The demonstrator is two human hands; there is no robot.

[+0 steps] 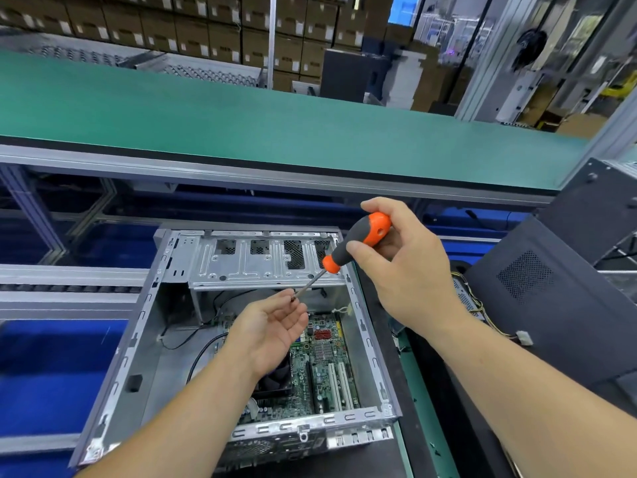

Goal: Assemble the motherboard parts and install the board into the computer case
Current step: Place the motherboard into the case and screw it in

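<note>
my right hand [403, 267] grips screwdriver [355, 246] | my left hand [272, 327] pinches screw [293, 298] at its tip | risk: screw slips off, drops onto motherboard [320, 367] in case [138, 326]

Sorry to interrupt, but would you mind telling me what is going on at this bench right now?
A person is working over an open computer case with the motherboard already lying inside. The right hand grips an orange and grey screwdriver, angled down to the left. The left hand is palm up, fingers at the screwdriver's tip, apparently setting a screw on it, though that is too small to confirm.
</note>
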